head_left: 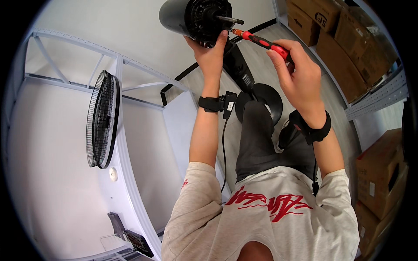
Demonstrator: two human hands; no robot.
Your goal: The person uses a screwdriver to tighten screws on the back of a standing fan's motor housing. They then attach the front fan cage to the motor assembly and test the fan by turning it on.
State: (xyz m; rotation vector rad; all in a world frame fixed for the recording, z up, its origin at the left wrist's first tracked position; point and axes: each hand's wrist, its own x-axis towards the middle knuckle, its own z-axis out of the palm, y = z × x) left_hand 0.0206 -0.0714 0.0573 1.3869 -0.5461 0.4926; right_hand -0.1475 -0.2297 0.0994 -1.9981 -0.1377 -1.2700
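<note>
Blk motor housing of a fan, at top centre of view, ahead of the person; its open, ribbed face is turned to the R, w/ a metal shaft sticking out; L hand grips it from below, partly open to its width, thumb up on the front edge, other fingers mostly hidden behind/under; red & blk screwdriver w/ orange collar slants in from the R, tip at lower edge of the face, just beside L thumb & below the shaft; can't tell if tip is seated; R hand is closed round the rear of the handle, thumb & fingers pinching it.

Blk fan neck runs down from under the housing twd the round blk base on the grey floor, partly covered by a leg in dk grey trousers; blk straps on both wrists, L one w/ a small blk box & a cable hanging off it; person wears a lt grey tee w/ red lettering.

Farther L: wht shelf unit, w/ round blk wire grille standing on edge; small wht round cap near its lower end; far R: brown cartons on a rack, more cartons stacked lower.
</note>
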